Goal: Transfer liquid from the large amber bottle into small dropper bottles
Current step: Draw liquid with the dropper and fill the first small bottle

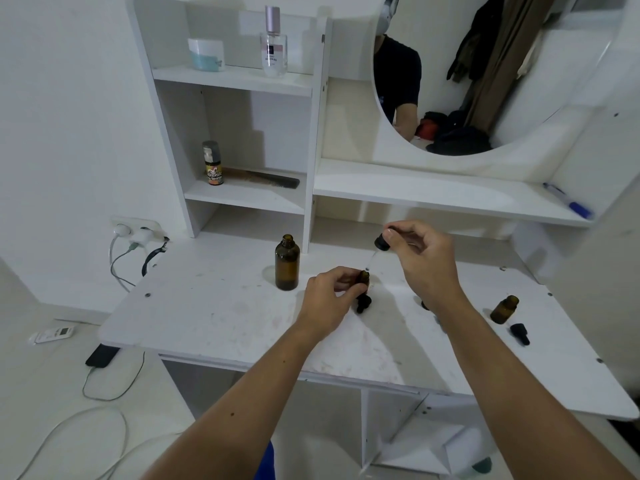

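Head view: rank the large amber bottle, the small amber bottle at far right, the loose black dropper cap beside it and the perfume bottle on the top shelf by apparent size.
1. perfume bottle, though it stands farther back
2. large amber bottle, close behind it
3. small amber bottle
4. dropper cap

On the table (207, 317), the large bottle (287, 263) stands left of the small bottle (364, 278); another small bottle (504, 309) far right.

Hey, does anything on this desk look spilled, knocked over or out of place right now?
No spill shows. One small amber bottle at the right leans instead of standing upright, uncapped, its dropper cap lying beside it.
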